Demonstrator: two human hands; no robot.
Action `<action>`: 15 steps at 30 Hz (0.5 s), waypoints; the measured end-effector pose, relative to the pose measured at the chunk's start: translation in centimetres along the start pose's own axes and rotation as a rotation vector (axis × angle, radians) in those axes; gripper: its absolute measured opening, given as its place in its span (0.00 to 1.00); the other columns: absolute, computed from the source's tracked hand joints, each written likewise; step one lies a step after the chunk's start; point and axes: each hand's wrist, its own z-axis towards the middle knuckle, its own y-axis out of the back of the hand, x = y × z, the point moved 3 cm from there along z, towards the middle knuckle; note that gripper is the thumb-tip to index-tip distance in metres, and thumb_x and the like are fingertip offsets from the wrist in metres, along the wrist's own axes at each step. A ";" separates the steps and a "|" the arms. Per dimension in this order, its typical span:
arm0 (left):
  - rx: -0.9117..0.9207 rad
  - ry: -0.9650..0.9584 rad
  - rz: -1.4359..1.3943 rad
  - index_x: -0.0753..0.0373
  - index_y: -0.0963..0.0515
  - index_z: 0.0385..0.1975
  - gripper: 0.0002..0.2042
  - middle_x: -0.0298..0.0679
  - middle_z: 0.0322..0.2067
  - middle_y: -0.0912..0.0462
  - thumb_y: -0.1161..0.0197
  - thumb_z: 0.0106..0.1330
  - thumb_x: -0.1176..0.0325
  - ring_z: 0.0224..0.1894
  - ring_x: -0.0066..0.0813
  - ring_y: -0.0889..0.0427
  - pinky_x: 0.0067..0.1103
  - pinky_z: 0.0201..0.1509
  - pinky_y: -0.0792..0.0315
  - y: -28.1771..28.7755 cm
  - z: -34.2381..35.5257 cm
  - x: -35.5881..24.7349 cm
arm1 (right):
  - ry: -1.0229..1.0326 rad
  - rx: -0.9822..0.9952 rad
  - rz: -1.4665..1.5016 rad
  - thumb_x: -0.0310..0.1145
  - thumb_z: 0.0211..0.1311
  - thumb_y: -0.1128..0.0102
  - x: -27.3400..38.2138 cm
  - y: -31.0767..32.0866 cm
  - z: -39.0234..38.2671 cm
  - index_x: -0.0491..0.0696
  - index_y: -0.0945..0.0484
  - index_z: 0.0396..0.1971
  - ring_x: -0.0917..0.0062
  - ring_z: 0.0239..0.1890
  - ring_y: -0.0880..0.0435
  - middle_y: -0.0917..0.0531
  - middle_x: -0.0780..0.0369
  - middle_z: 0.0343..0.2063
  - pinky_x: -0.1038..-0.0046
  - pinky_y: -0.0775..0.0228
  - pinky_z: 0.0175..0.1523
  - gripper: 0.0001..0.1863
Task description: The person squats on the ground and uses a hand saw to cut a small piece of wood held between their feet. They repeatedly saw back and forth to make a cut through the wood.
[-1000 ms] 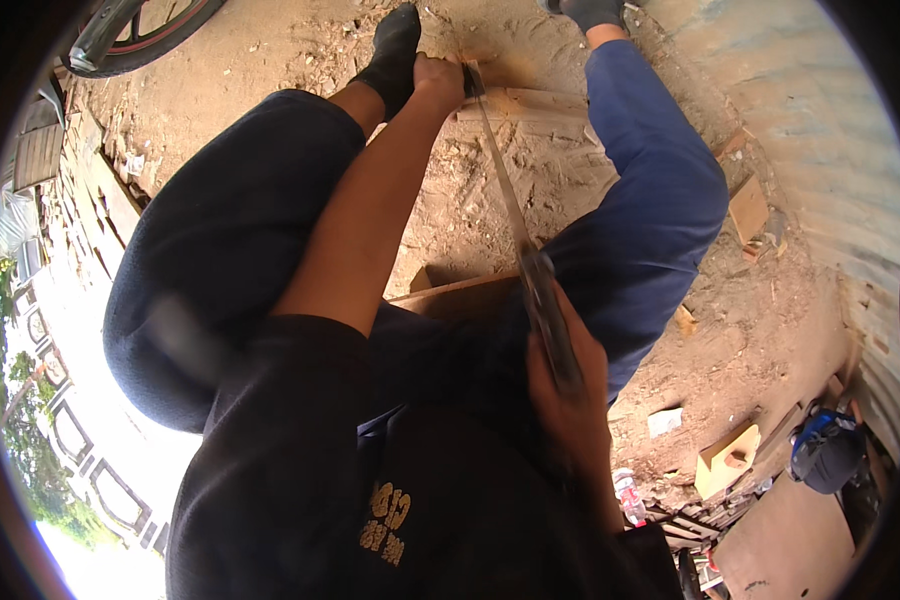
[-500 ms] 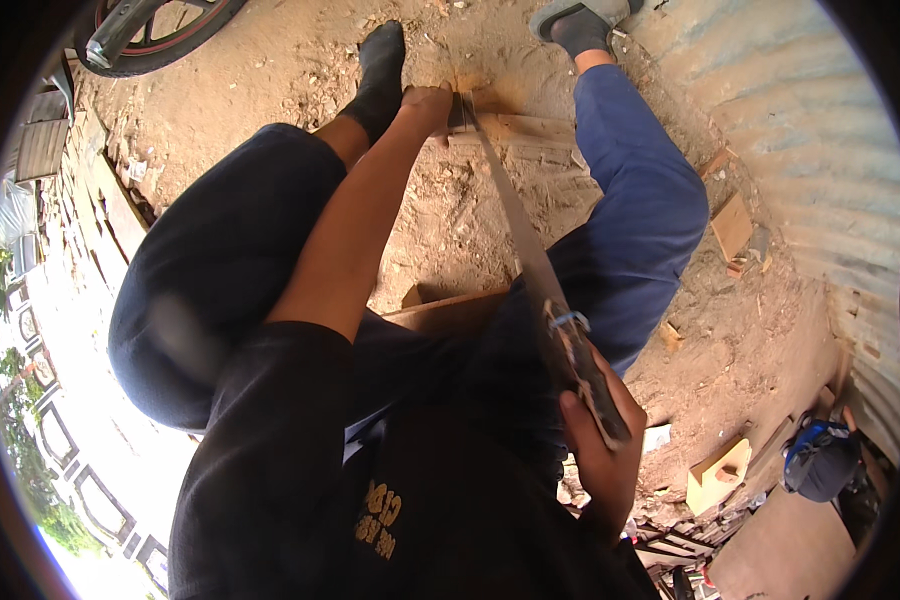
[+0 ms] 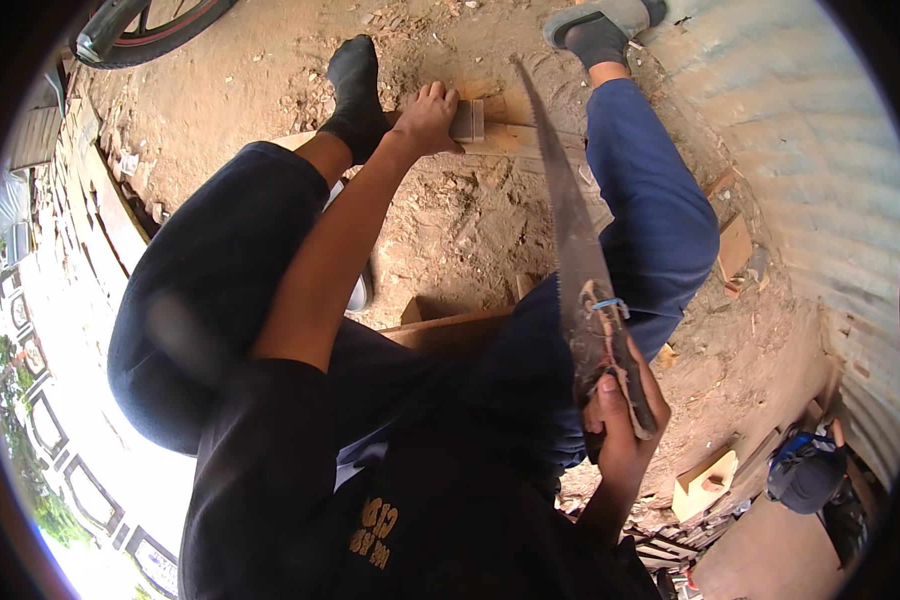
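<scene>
A handsaw [image 3: 573, 215] with a worn, tapering blade is in my right hand [image 3: 620, 420], its dark handle wrapped by the fingers and a blue tie at the blade's base. The blade points away from me, its tip beyond the far side of a wooden plank [image 3: 530, 141] lying crosswise on the ground. My left hand [image 3: 428, 118] grips that plank, thumb at its near edge and fingers over the far side. Right beside those fingers lies a small greyish rectangular piece [image 3: 467, 121]; whether the hand touches it I cannot tell. My left foot in a dark sock [image 3: 356, 95] is against the plank.
Another piece of wood [image 3: 450, 330] lies between my legs. A corrugated metal sheet [image 3: 800, 150] stands along the right. A wheel [image 3: 160, 35] is at the far left. Wood offcuts [image 3: 735, 247] and a dark blue cap-like item [image 3: 808, 475] lie to the right.
The saw has swung to the right, and its tip has come away from beside the small rectangular piece. My left hand has shifted slightly nearer and flattened over the plank.
</scene>
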 end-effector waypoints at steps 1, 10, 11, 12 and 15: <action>-0.045 -0.018 -0.014 0.67 0.36 0.58 0.46 0.51 0.52 0.33 0.23 0.40 0.47 0.59 0.51 0.32 0.38 0.63 0.33 -0.4 -0.1 0.2 | -0.025 0.009 0.033 0.29 0.64 0.44 -0.2 -0.6 0.1 0.42 0.30 0.60 0.90 0.19 0.34 0.26 0.70 0.21 0.87 0.46 0.25 0.24; -0.029 -0.045 -0.107 0.66 0.33 0.55 0.39 0.51 0.51 0.27 0.30 0.50 0.43 0.55 0.50 0.26 0.35 0.60 0.30 0.2 -0.7 0.5 | -0.028 0.080 0.035 0.25 0.63 0.43 -1.9 -3.0 1.9 0.38 0.30 0.59 0.83 0.38 0.22 0.18 0.59 0.42 0.81 0.31 0.46 0.23; -0.069 -0.042 -0.072 0.67 0.34 0.56 0.39 0.51 0.51 0.27 0.31 0.51 0.43 0.56 0.49 0.27 0.35 0.61 0.32 0.0 -0.9 0.6 | -0.002 0.075 0.030 0.25 0.63 0.42 -2.5 -3.3 2.1 0.37 0.30 0.58 0.81 0.41 0.21 0.18 0.57 0.43 0.80 0.31 0.48 0.23; -0.112 -0.044 -0.040 0.67 0.35 0.56 0.40 0.51 0.51 0.27 0.32 0.52 0.42 0.57 0.49 0.28 0.35 0.62 0.33 -0.3 -0.9 0.4 | 0.023 0.071 0.030 0.24 0.63 0.42 -2.9 -3.5 2.4 0.37 0.30 0.58 0.79 0.43 0.20 0.18 0.56 0.44 0.79 0.31 0.49 0.23; -0.101 -0.024 0.001 0.69 0.37 0.57 0.43 0.52 0.52 0.27 0.32 0.51 0.41 0.60 0.49 0.31 0.36 0.64 0.38 -1.0 -0.8 -0.1 | 0.089 0.078 0.059 0.23 0.62 0.41 -4.2 -5.0 4.0 0.35 0.30 0.57 0.76 0.47 0.19 0.17 0.54 0.46 0.77 0.31 0.53 0.23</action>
